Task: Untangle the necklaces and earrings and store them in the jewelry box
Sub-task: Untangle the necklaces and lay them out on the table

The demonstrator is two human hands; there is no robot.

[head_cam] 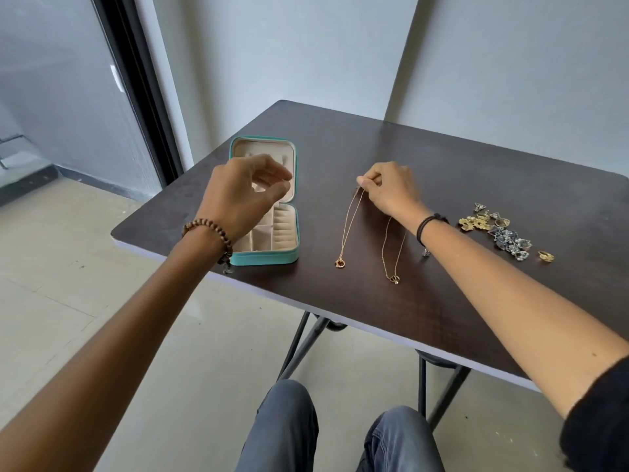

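the person sits at a dark table point(442, 158). the box point(263, 258) is teal and lies open flat near the table's left edge, its lid on the far side and its small pale compartments on the near side. the left hand point(245, 195) hovers over the middle of the box, fingers loosely curled, thumb and fingertips a little apart. i see nothing held between them.

the right hand point(391, 192) is near the middle of the table. its thumb and forefinger pinch the top of a thin gold necklace point(347, 226). this chain runs from the fingers toward the near edge and ends in a round clasp lying on the wood. a second necklace point(391, 264) lies just beside it on the right; its pendant is toward the near edge and its upper part goes under the right wrist, so i cannot tell if the two chains touch there.

farther right lies a heap of earrings point(503, 233), gold and blue-grey pieces together. one gold ring point(545, 256) lies near the heap, at its right end. one small earring point(425, 252) lies under the right forearm.
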